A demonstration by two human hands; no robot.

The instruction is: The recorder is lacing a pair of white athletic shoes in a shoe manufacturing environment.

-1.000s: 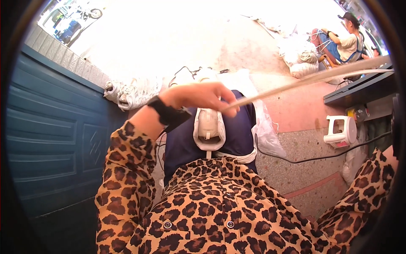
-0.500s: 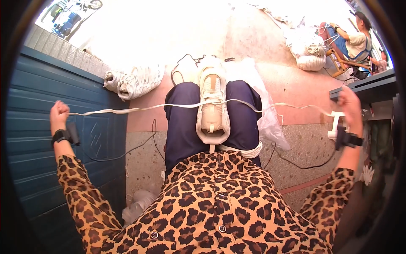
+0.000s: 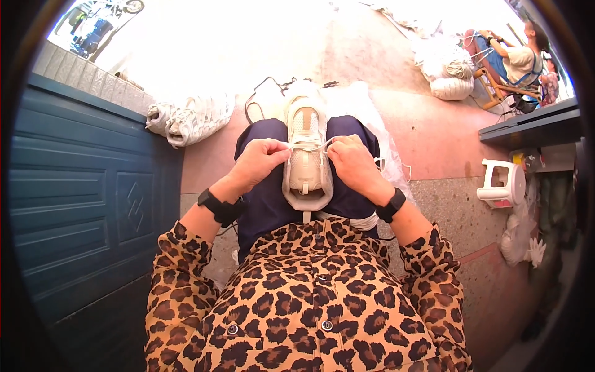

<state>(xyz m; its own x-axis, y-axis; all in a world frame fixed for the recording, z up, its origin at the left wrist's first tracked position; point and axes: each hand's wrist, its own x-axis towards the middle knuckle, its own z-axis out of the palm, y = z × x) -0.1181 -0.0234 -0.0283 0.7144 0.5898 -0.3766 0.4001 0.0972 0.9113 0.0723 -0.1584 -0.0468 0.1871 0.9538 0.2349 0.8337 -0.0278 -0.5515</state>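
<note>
- Clock centred on the shoe (image 3: 305, 173), 12 = away from the wearer
- From here I see that beige-and-white shoe between the wearer's 2 legs in dark blue trousers (image 3: 263, 198), toe at 12, heel opening at 6
- Left hand (image 3: 260, 162) at 9, just beside the upper: thumb and index finger pinched together on the pale lace (image 3: 312, 148)
- Right hand (image 3: 357, 162) at 3: fingers curled in, gripping the same lace; exact finger contact partly hidden from me
- Lace spans the short gap between the 2 hands, across the shoe's tongue
- 1 black wristband on each wrist
- Coil of white cord (image 3: 361, 223) at 5, by the right thigh
- White shoes bunched on the floor (image 3: 192, 121) at 10, beside the blue panelled door (image 3: 62, 180) at 9
- White plastic stool (image 3: 516, 183) at 3, well apart; white glove (image 3: 535, 252) at 4
- Seated person (image 3: 520, 65) at 2, near a white bundle (image 3: 452, 87)
</note>
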